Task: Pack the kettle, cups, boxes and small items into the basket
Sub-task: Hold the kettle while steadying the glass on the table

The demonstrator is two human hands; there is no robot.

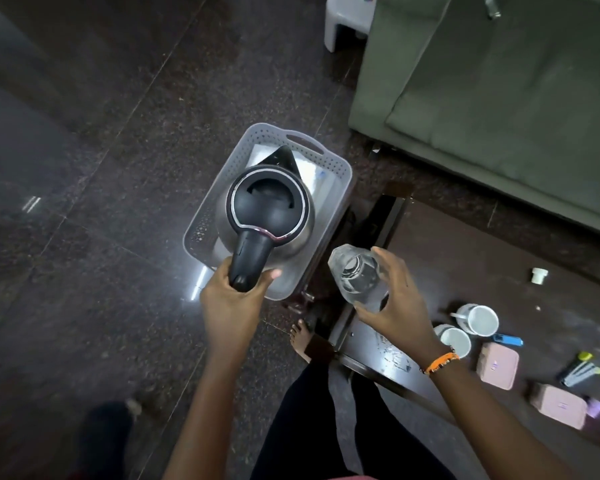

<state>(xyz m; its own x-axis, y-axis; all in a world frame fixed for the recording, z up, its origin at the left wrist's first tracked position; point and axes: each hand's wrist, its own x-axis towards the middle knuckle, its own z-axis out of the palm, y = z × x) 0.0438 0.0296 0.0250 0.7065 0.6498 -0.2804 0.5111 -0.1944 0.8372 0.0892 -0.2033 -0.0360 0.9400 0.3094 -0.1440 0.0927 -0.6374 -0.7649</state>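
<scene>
Gripping the kettle [269,209] over the basket [329,174], left hand [234,296]; right hand [400,299] clasps a bottle [357,275].

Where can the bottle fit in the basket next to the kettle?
The kettle, held by the left hand, hangs over most of the basket. Bare room shows only along the far-right side, over the white sheet. The right hand holds the bottle. The table near the cups is crowded.
</scene>
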